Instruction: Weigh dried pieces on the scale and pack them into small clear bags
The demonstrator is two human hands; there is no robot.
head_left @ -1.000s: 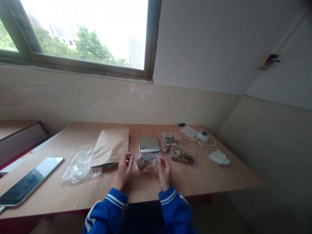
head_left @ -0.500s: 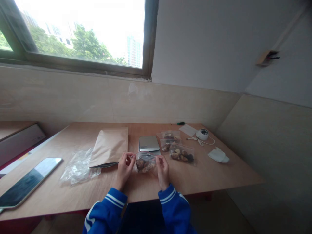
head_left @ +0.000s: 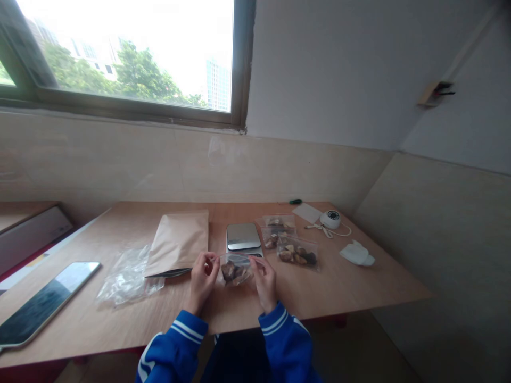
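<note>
Both the left hand point(head_left: 203, 276) and right hand point(head_left: 265, 277) pinch a clear plastic bag point(head_left: 241, 259) of brown chunks point(head_left: 230, 273) near its top.

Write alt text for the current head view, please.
A left hand and right hand pinch the upper edge of a clear zip bag of brown chunks at a wooden table. Just beyond it sits a digital scale; similar filled bags lie to the right, a kraft pouch, crumpled clear plastic and a phone to the left.
</note>
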